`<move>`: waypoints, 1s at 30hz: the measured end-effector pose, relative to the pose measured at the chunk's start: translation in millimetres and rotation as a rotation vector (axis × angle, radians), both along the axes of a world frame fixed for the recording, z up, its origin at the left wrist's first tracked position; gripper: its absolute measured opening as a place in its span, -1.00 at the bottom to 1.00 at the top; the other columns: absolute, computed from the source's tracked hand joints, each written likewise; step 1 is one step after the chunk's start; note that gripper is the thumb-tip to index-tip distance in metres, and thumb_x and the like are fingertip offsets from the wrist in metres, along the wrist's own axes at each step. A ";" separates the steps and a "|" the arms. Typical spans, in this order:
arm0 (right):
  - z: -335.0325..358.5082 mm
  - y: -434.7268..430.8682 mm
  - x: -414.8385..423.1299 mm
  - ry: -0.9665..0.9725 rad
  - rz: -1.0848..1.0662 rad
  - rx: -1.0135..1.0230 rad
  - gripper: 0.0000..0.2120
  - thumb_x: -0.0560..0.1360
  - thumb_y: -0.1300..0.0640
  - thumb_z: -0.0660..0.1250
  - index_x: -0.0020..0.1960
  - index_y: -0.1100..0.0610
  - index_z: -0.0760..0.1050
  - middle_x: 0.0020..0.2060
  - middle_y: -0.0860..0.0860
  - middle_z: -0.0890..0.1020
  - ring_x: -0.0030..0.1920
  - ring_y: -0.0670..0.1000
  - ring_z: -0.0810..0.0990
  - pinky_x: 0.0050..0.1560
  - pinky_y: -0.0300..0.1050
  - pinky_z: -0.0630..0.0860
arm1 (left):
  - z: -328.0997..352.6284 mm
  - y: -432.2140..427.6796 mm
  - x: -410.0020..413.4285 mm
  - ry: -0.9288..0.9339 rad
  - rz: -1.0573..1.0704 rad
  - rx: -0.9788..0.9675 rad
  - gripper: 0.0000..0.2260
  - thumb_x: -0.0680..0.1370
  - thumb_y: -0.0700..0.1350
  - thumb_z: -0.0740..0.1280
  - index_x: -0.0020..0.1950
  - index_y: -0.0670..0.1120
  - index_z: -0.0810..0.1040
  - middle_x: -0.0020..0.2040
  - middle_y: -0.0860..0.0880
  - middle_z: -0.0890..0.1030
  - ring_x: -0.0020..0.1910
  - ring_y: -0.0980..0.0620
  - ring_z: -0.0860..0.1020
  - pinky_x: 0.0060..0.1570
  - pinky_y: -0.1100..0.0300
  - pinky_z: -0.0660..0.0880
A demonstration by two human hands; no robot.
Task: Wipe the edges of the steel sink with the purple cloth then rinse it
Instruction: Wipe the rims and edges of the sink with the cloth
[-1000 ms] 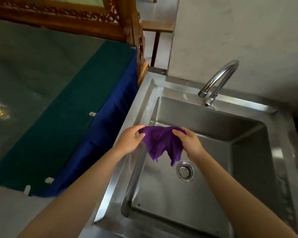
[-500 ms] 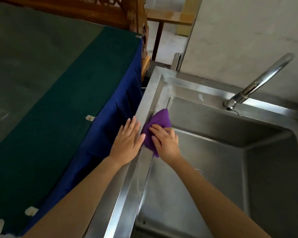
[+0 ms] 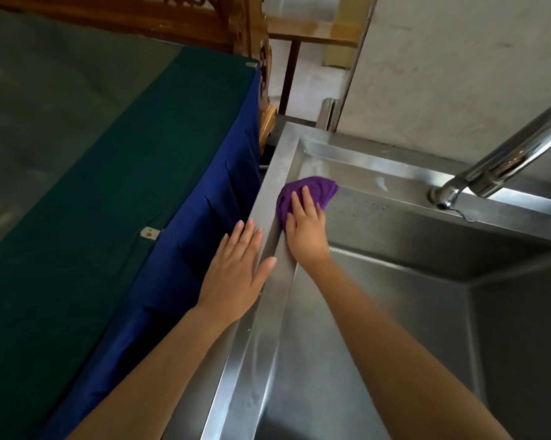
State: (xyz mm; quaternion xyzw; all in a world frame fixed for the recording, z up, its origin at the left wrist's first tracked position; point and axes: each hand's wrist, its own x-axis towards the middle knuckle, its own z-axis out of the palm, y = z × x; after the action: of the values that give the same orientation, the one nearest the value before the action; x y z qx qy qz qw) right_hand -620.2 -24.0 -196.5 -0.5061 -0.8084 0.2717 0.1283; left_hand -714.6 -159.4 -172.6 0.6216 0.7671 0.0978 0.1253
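Observation:
The purple cloth [image 3: 315,190] lies bunched on the left rim of the steel sink [image 3: 261,354], close to the far left corner. My right hand [image 3: 304,228] presses flat on the cloth, fingers spread over it. My left hand [image 3: 239,271] rests open and flat on the sink's outer left edge, just left of and nearer than the right hand, its thumb lying on the rim. The deep basin [image 3: 410,312] opens to the right. The curved chrome tap [image 3: 496,168] reaches over the back rim; no water runs from its spout.
A table covered in green cloth with a blue skirt [image 3: 109,217] stands tight against the sink's left side. Carved wooden furniture [image 3: 252,36] rises behind it. A pale wall [image 3: 458,65] backs the sink. A white smear [image 3: 380,184] marks the back rim.
The cloth went from hanging between both hands over the basin to the left rim. My right hand has slid it farther toward the back corner. My left hand let go and lies flat.

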 end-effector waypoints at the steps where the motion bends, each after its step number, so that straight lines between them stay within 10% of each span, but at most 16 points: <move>1: 5.4 -13.2 4.4 0.028 -0.009 0.101 -0.58 0.61 0.15 0.08 0.45 0.18 0.24 0.50 0.13 0.16 0.45 0.26 0.14 0.47 0.08 0.13 | 2.2 3.6 0.2 -0.016 -0.001 -0.002 -0.17 0.36 0.35 -0.53 0.51 -0.05 -0.13 0.55 0.00 -0.14 0.46 0.14 -0.28 0.43 0.18 -0.28; 3: 5.8 -31.6 11.1 0.075 -0.016 0.387 -0.69 0.44 0.28 0.26 0.16 0.28 0.55 0.26 0.21 0.53 0.17 0.26 0.45 0.12 0.13 0.54 | 5.7 15.8 -1.2 -0.050 -0.001 0.006 -0.16 0.37 0.36 -0.48 0.52 -0.05 -0.09 0.56 0.00 -0.12 0.46 0.18 -0.27 0.43 0.20 -0.28; 6: -1.9 -33.9 14.7 0.111 0.005 0.335 -0.71 0.44 0.28 0.27 0.13 0.27 0.58 0.19 0.22 0.58 -0.09 0.29 0.46 0.01 0.06 0.54 | 11.0 40.9 -4.5 -0.096 0.014 0.019 -0.29 0.49 0.30 -0.31 0.52 -0.07 -0.04 0.56 -0.02 -0.08 0.49 0.15 -0.21 0.44 0.19 -0.25; 16: -5.6 91.7 -0.4 -0.305 0.125 0.346 -0.63 0.55 0.25 0.10 0.34 0.11 0.36 0.38 0.07 0.38 0.22 0.21 0.37 0.12 -0.04 0.30 | -4.8 85.1 -8.1 0.064 0.011 0.017 -0.33 0.49 0.28 -0.37 0.51 -0.05 -0.11 0.56 -0.03 -0.11 0.51 0.09 -0.20 0.46 0.11 -0.24; 23: 20.3 98.0 69.9 0.126 -0.384 0.437 -0.65 0.58 0.25 0.10 0.34 0.25 0.39 0.33 0.22 0.44 0.21 0.28 0.36 0.25 0.03 0.28 | -8.3 81.6 -7.8 0.097 -0.012 0.028 -0.24 0.40 0.34 -0.48 0.48 -0.07 -0.21 0.55 -0.07 -0.17 0.50 0.04 -0.25 0.48 0.08 -0.22; 30: 1.9 135.6 117.0 -0.093 -0.498 0.285 -0.58 0.60 0.07 0.10 0.44 0.09 0.28 0.46 0.09 0.28 0.33 0.27 0.24 0.35 0.10 0.23 | -8.8 81.3 -7.6 0.109 -0.017 0.046 -0.27 0.41 0.34 -0.48 0.45 -0.07 -0.25 0.51 -0.05 -0.21 0.49 0.05 -0.27 0.45 0.12 -0.25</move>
State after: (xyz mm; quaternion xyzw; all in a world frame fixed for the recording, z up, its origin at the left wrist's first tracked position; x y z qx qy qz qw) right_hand -503.2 111.6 -194.6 -0.6777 -0.6945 0.0918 0.2235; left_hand -722.2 -78.0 -181.5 0.6352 0.7649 0.0805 0.0698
